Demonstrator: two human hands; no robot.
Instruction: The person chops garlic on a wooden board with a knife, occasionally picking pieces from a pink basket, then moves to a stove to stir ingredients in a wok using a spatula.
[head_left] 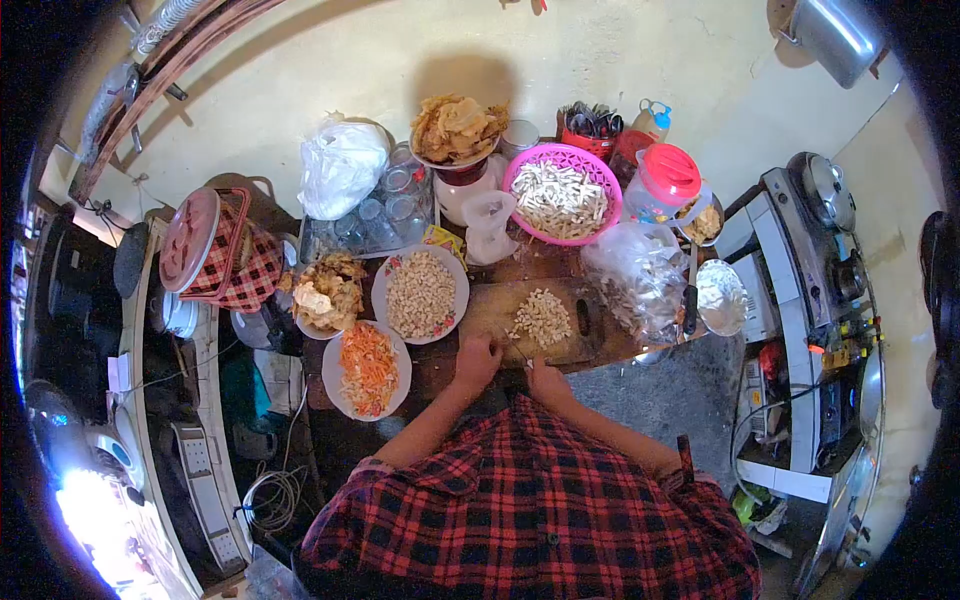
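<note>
A wooden cutting board (488, 312) lies at the table's front edge, with a heap of small pale chopped pieces (541, 318) on it. My left hand (479, 362) is curled at the board's front left edge; whatever its fingers hold is hidden. Just to its right, my right hand (545, 381) is closed around a knife (520, 352), whose thin blade points toward the board. Beside the board stands a plate of pale diced pieces (420, 294). Nearer me on the left is a plate of shredded orange and white vegetables (366, 370).
A pink basket (563, 153) of pale strips stands behind the board. Right of it are a plastic bag (640, 275), a red-lidded jug (668, 185) and a dark-handled knife (690, 300). Fried pieces (460, 128) are piled at the back. A stove (805, 235) stands at right.
</note>
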